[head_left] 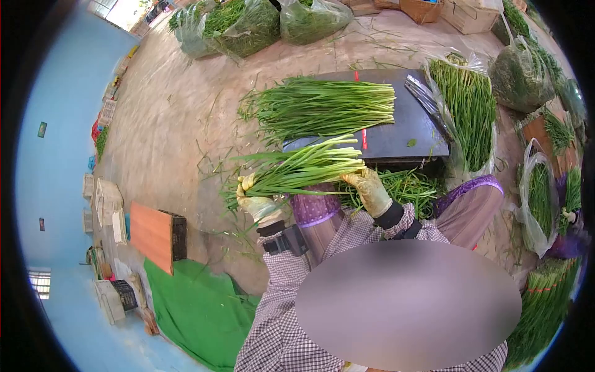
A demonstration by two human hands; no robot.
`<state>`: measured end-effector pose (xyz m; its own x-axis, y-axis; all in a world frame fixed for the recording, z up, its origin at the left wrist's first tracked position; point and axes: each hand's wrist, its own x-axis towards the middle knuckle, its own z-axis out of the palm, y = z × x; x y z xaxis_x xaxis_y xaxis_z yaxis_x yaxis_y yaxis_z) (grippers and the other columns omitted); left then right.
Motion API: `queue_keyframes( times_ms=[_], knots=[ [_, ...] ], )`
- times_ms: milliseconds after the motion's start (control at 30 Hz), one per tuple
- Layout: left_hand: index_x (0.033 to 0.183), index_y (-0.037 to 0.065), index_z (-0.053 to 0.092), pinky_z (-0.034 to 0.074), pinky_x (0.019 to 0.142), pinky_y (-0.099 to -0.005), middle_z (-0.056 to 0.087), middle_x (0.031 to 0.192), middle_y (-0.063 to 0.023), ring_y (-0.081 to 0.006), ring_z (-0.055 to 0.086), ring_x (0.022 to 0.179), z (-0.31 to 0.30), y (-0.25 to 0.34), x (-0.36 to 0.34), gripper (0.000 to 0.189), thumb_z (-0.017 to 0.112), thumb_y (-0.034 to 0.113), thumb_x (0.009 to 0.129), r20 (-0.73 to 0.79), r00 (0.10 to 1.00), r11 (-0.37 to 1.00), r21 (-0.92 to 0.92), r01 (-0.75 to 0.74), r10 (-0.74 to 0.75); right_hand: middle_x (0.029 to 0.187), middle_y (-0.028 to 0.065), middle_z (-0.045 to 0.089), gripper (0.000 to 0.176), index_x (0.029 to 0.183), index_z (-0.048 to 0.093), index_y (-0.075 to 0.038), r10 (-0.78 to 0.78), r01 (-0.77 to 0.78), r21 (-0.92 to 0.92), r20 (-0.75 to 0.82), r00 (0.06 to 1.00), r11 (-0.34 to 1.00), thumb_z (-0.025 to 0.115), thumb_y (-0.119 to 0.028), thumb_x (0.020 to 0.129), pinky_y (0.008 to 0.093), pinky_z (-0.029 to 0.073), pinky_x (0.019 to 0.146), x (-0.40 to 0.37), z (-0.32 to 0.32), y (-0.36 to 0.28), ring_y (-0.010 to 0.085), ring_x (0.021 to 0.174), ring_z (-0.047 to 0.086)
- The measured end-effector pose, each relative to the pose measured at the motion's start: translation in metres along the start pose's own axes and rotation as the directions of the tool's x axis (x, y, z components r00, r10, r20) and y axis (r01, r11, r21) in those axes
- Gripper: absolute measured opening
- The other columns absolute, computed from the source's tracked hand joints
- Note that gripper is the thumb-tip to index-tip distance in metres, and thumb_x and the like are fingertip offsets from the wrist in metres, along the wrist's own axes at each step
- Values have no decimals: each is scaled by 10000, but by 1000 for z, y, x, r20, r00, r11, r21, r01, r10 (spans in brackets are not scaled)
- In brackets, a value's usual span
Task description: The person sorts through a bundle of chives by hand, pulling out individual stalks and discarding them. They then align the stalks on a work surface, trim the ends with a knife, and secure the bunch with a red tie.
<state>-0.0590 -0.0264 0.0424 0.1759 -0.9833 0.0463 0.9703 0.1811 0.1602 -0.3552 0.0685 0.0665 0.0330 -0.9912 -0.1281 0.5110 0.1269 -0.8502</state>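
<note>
A loose bunch of garlic chives (310,165) is held level between my two gloved hands, its pale stem ends on the right. My left hand (257,203) is closed around the leafy end. At the stem end, my right hand (372,191) grips the bunch, thumb and fingers together. Just beyond lies a bigger pile of garlic chives (328,106) on a low dark board (412,139), stems evened at the right. A red strip (364,138) shows under that pile. Loose leaves (412,193) lie beneath the board's near edge, by my knees.
Shiny flat strips (427,102) rest on the board's right side, beside an open plastic bag of chives (465,115). More filled bags (248,28) stand at the back. At far right, another person's gloved hand (569,216) is near chives. A green cloth (192,310) lies left.
</note>
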Motion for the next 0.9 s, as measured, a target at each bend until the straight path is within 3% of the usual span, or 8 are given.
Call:
queue_keyframes(
  times_ms=[167,267,467,567,667,800,867,900],
  knots=[
    [939,64,523,419,711,-298,433,717,23,-139,435,677,13,-9,-6,69,534,101,882,-196,978,998,29,-63,68,1169,47,677,311,1237,622,-10,5,7,248,-46,999,969,643,-94,938,291,463,959,-6,16,-5,135,1046,614],
    [923,68,528,416,706,-296,432,708,27,-138,433,672,4,-7,-2,55,530,103,880,-127,988,984,163,-66,87,1193,45,664,348,1277,598,-19,0,-2,244,7,1000,970,640,-94,940,311,456,992,-8,16,-10,151,1082,606],
    [876,79,560,427,694,-301,432,658,37,-136,445,651,-9,-2,5,52,520,111,870,28,999,1000,21,22,-23,1243,58,642,382,1311,571,-19,56,-62,282,31,998,957,632,-86,940,312,427,1033,-18,19,-20,162,1139,585],
    [878,80,576,432,691,-302,441,647,35,-132,445,639,9,-12,-7,71,516,113,860,-56,998,996,82,-19,24,1260,65,635,430,1340,548,-13,17,-4,295,-41,999,955,638,-87,926,317,424,1043,-23,22,-19,171,1158,580],
    [889,83,588,434,698,-302,465,656,36,-131,450,640,13,-13,-9,88,516,122,859,-43,999,999,7,33,-33,1215,67,643,370,1258,574,-22,-10,40,390,-79,997,920,640,-78,899,317,432,1037,-27,18,-28,183,1132,590],
    [910,90,589,438,729,-308,475,679,40,-128,461,657,5,-9,-11,68,538,114,870,-28,998,991,-123,57,-61,1099,90,643,56,907,574,-64,-21,123,545,-188,982,830,611,-68,866,317,459,969,-31,-19,-44,159,985,608],
    [945,94,582,447,784,-312,488,716,39,-126,484,688,-6,-3,-8,75,572,88,871,40,996,991,-104,82,-79,1057,113,653,62,855,559,-63,-81,182,562,-200,976,806,617,-79,871,314,503,847,-37,-78,-38,142,841,620],
    [948,94,584,446,777,-304,488,716,40,-123,487,690,-5,-4,-7,75,571,87,874,34,997,992,-105,69,-66,1027,118,657,80,841,548,-70,-37,103,317,-207,978,943,613,-91,882,314,513,788,-41,-108,-36,139,773,610]
  ],
)
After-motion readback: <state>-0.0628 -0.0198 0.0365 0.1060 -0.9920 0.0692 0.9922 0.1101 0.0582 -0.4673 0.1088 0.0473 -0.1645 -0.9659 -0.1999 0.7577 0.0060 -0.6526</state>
